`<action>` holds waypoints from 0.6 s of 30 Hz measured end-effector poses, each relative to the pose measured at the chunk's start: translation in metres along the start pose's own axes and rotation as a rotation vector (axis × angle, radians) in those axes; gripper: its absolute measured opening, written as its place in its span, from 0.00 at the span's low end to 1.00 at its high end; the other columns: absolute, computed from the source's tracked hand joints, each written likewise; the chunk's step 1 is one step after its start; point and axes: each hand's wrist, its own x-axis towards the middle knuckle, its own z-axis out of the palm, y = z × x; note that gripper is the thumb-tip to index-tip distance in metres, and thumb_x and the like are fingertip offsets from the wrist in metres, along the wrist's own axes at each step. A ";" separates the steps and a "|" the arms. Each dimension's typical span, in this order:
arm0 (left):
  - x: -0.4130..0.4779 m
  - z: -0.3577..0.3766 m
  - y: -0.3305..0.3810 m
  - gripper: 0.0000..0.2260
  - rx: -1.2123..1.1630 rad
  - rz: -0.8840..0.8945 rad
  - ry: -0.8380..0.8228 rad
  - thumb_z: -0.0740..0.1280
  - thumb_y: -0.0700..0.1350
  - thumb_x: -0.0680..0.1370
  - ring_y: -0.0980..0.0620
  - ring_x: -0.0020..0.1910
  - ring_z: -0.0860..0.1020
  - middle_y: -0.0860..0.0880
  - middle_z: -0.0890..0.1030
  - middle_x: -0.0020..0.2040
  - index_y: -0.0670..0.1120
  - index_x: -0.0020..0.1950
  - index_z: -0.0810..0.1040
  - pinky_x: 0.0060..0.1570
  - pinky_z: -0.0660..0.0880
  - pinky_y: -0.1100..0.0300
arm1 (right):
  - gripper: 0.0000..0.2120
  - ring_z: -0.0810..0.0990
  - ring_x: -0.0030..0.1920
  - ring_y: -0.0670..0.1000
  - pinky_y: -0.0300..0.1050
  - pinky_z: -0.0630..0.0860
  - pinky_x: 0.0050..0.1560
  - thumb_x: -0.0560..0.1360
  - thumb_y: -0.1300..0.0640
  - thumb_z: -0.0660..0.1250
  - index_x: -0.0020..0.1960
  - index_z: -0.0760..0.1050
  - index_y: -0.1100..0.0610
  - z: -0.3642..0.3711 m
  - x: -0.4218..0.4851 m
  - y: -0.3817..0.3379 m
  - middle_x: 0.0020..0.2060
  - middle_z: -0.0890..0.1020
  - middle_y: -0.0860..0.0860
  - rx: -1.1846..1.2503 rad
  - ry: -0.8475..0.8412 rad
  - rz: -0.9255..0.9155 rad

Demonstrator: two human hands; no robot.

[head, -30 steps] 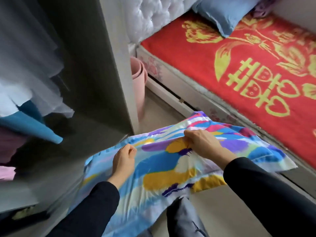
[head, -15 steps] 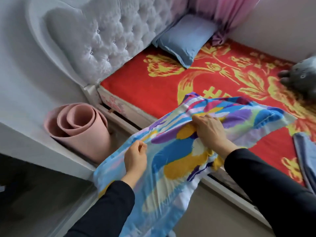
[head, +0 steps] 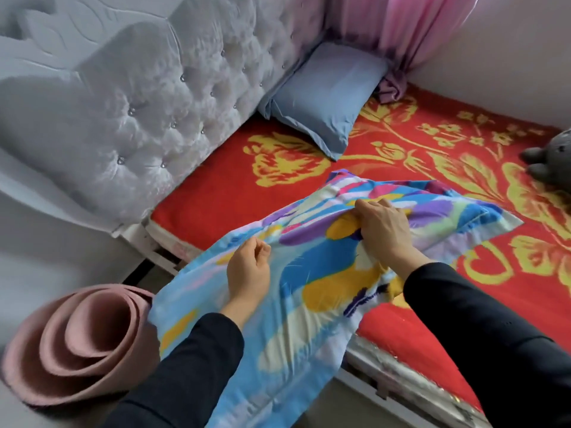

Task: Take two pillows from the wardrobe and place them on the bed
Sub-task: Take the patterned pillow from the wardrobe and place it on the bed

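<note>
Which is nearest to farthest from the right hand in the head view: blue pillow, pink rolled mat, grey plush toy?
From the right hand, which grips the patterned pillow:
1. Blue pillow, up and left, against the headboard.
2. Grey plush toy, at the right edge on the bed.
3. Pink rolled mat, far lower left on the floor.

A pillow [head: 324,97] lies on the bed [head: 216,196] against the headboard [head: 139,97]; a rolled mat [head: 77,344] stands left of the bed.

Soft even daylight, slight motion blur, bowed edges (wide-angle lens)
</note>
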 end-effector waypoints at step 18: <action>0.134 0.154 -0.020 0.07 0.062 -0.288 -0.445 0.61 0.42 0.76 0.47 0.37 0.74 0.48 0.78 0.35 0.44 0.39 0.74 0.34 0.63 0.57 | 0.05 0.77 0.48 0.64 0.51 0.69 0.37 0.73 0.67 0.60 0.43 0.73 0.59 0.126 0.153 0.061 0.42 0.81 0.60 -0.027 -0.216 0.312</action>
